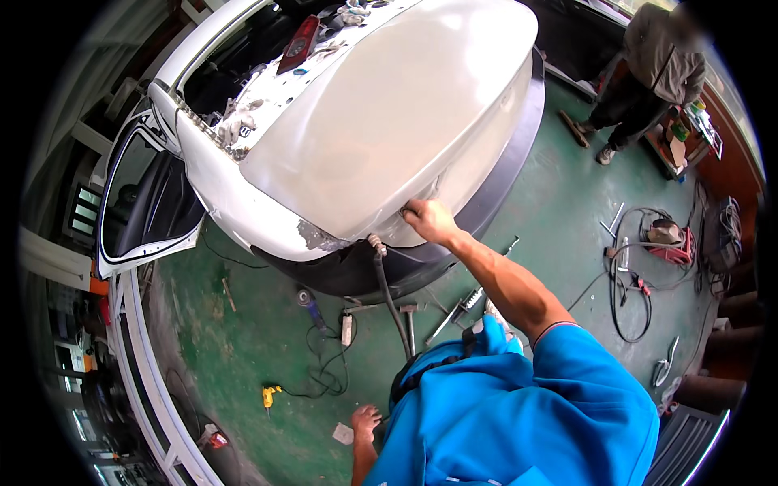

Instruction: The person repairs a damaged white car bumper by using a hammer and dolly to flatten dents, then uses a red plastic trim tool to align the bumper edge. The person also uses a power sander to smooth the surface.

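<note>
My right hand (428,220) is closed against the rear face of the pale trunk lid (365,121), near its lower left corner. Whatever its curled fingers grip, if anything, is hidden. Just left of it, a dark hose or cable with a brass-coloured end (377,245) meets the car's edge and runs down toward my body. Beside that end, a patch of bare, scraped metal (316,236) shows on the white rear quarter. My left hand (366,419) hangs low near my side, fingers loosely apart, with nothing visible in it.
Gloves (237,121) and a red tail light (300,43) lie on the car. An open door (150,194) juts out left. A grinder (309,304), hammer (409,320), yellow drill (270,395) and cables lie on the green floor. Another person (660,69) stands far right.
</note>
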A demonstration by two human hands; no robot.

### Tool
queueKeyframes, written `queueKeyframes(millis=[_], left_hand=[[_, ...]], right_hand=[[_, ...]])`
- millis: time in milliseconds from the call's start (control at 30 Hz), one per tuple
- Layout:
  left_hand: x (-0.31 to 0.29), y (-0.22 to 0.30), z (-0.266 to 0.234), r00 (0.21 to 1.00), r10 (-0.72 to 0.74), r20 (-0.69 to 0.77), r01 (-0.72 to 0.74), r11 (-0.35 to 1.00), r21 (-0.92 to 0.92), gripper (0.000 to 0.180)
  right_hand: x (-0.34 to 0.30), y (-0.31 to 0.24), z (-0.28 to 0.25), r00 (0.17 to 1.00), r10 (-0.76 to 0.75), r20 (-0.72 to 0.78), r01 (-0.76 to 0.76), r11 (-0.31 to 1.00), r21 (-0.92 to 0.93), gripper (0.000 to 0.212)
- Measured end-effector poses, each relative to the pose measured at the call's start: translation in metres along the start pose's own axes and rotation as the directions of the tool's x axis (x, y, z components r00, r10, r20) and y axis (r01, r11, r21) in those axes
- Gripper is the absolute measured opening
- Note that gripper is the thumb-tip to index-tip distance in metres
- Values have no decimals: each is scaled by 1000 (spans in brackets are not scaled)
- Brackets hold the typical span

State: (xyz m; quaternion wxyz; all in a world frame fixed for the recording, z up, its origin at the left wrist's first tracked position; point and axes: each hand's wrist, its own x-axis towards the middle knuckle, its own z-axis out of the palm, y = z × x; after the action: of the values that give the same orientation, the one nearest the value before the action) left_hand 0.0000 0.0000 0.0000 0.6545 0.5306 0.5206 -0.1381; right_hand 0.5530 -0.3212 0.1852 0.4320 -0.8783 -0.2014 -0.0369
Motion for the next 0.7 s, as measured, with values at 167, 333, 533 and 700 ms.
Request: queueKeyframes(millis=[167, 333, 533, 700], left_hand=[[-1, 12, 23, 995, 8, -96, 1, 995, 98, 43], [-8, 1, 13, 1000, -13, -23, 13, 1000, 27, 43], [11, -42, -2, 962, 210, 174, -240, 955, 174, 44], [23, -52, -11, 907, 312, 284, -364, 919, 151, 41]], right_hand=[[-3, -14, -2, 960, -226, -163, 167, 935, -312, 21], [0, -11, -7, 990, 133, 41, -139, 966, 216, 23], [-1, -7, -10, 987, -135, -84, 110, 962, -250, 23], [-3, -4, -6, 951, -247, -184, 198, 948, -250, 19]])
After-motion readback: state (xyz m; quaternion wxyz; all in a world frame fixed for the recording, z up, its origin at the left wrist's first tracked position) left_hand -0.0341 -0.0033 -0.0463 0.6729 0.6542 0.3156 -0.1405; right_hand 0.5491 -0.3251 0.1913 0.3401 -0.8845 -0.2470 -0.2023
